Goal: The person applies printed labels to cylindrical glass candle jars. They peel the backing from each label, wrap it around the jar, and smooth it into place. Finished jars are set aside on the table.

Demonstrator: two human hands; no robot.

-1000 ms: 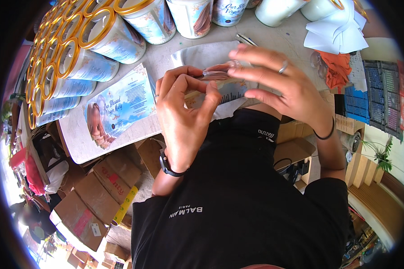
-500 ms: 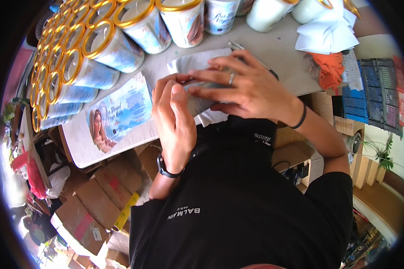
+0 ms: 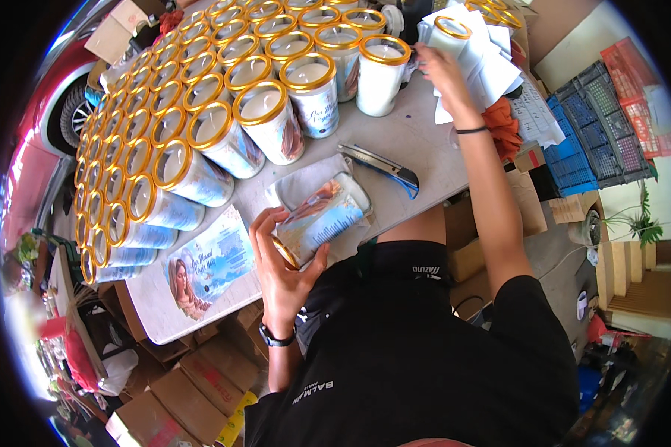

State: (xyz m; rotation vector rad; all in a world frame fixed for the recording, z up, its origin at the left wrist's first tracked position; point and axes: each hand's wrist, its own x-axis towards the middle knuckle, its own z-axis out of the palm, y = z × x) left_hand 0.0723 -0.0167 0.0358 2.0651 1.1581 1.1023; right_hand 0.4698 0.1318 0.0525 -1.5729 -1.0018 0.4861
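Note:
My left hand (image 3: 285,276) grips a candle jar (image 3: 322,216) wrapped in a blue pictorial label. The jar lies tilted on its side near the table's front edge, its gold rim partly hidden by my fingers. Under and behind it is a pale cloth or sheet (image 3: 291,185). My right hand (image 3: 446,74) stretches to the far right, fingers apart, beside a plain white candle jar (image 3: 379,86) with a gold rim; whether it touches the jar is unclear. A flat printed label (image 3: 212,261) lies left of my left hand. To the right rests a utility knife (image 3: 384,167).
Rows of gold-rimmed candle jars (image 3: 268,123) fill the table's far and left side. White papers (image 3: 488,71) and an orange cloth (image 3: 503,127) lie at the right. Plastic crates (image 3: 600,127) stand beyond, and cardboard boxes (image 3: 194,387) sit below the table (image 3: 153,313).
My right hand has left the jar by my left hand and moved to the far right. The labelled jar and the utility knife now show plainly. The whole view has shifted.

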